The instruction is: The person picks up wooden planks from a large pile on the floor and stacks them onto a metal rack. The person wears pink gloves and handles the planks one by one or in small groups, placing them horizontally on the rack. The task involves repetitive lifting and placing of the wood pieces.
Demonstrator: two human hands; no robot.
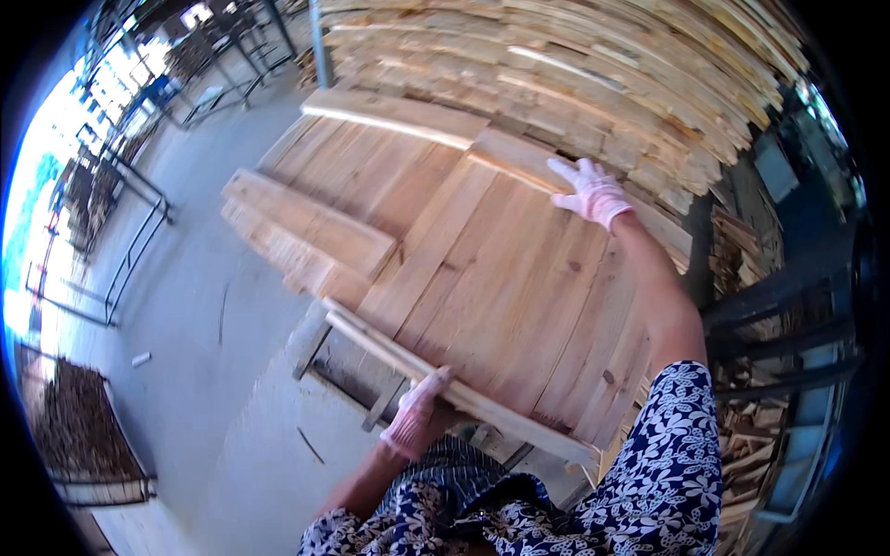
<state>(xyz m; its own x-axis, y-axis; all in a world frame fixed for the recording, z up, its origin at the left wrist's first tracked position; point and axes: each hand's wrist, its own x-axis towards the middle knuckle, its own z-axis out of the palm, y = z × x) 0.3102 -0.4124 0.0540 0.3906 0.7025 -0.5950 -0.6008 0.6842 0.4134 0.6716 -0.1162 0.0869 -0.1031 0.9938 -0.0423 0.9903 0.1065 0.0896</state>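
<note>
Wooden planks (510, 278) lie side by side as a broad flat layer in front of me. Along their near edge runs a narrow wooden strip (519, 417). My left hand (422, 408), in a pale pink glove, is closed around this strip. Gloved alike, my right hand (593, 195) rests on the far edge board (514, 157), fingers stretched out and thumb apart. Another edge board (389, 118) continues it to the left. On the left of the layer, several short boards (315, 227) lie stacked.
A tall wall of stacked lumber (556, 74) rises just behind the planks. Below them shows part of a metal frame (357, 375). Grey floor (204, 306) stretches left, with a bin of thin sticks (83, 422) and metal racks (134, 250). Wood scraps (746, 445) lie at right.
</note>
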